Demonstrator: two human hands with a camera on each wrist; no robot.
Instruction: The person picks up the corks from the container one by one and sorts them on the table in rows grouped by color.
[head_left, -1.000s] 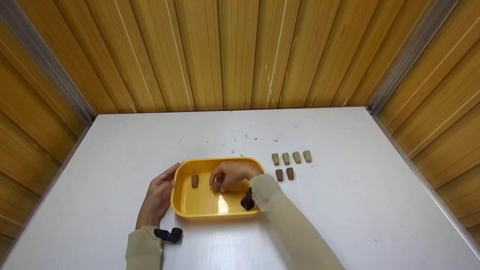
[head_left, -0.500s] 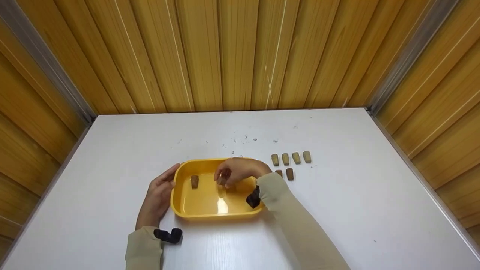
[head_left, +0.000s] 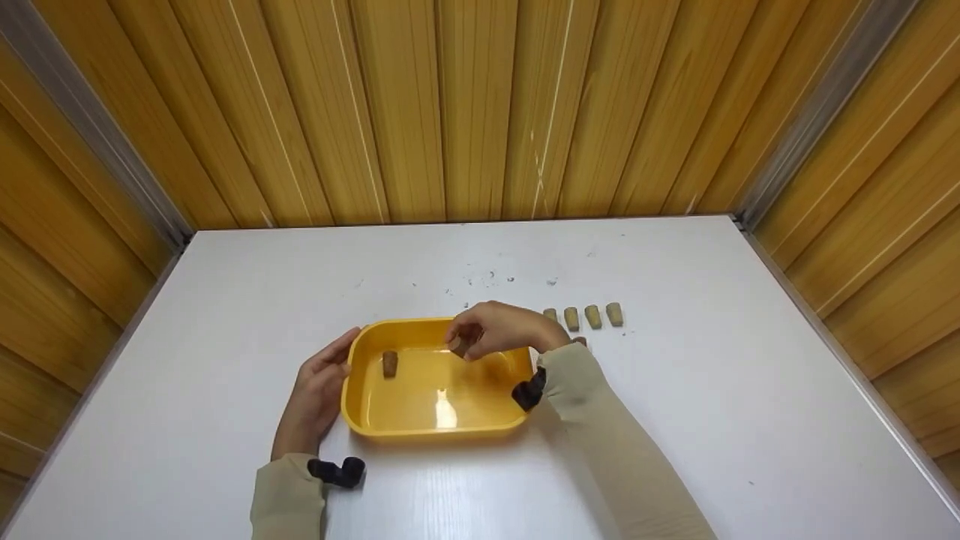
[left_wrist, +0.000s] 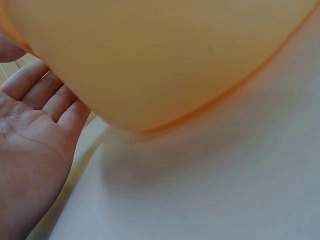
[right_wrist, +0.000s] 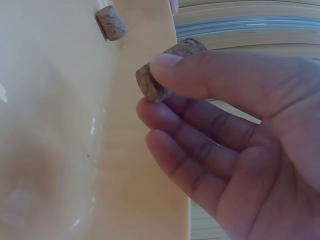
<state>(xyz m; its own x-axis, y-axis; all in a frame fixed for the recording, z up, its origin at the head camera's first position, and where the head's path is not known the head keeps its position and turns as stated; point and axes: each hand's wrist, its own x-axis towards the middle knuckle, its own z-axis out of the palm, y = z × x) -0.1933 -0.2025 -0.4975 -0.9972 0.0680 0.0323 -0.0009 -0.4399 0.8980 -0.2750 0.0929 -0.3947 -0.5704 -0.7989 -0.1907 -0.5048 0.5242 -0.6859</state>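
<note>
My right hand pinches a brown tapered cork between thumb and fingers, over the far right part of a yellow tray. The held cork lies tilted in the grip, raised from the tray floor. On that floor, toward the left, sits another brown cork. My left hand rests against the tray's left outer wall; in the left wrist view its palm faces the camera, with fairly straight fingers reaching behind the wall.
Beyond the tray's right end, several pale corks lie in a row on the white table. Nearer, a brown cork peeks out past the right wrist, mostly covered. Dark specks mark the table behind the tray. Wood-patterned panels enclose the table.
My right hand has lifted the cork from the tray floor and carried it rightward and away from me. Its wrist now covers most of the brown corks outside. The left hand stays put.
</note>
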